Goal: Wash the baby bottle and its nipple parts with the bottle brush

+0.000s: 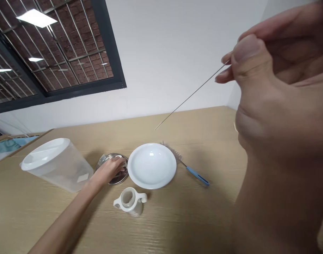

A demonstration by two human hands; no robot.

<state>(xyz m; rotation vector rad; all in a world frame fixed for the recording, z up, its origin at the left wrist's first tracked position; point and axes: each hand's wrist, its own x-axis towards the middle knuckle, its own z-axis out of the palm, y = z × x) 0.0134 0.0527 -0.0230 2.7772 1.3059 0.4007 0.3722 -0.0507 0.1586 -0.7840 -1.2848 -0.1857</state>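
Note:
My right hand (278,67) is raised close to the camera at the right. Its thumb and fingers pinch a thin wire-like stick (192,94) with a pale tip, which slants down to the left above the table. My left hand (112,168) reaches down over a shiny round metal dish or lid (116,180), fingers closed. Something whitish shows at its fingertips, too covered to name. Beside that hand sits a white bowl (152,165). A white two-handled cup (131,201) stands in front of the bowl.
A translucent plastic pitcher (61,165) with a white lid stands left of the metal dish. A bristle brush with a blue handle (197,175) lies right of the bowl, partly behind it. The wooden table (177,218) meets a white wall with a barred window (58,46).

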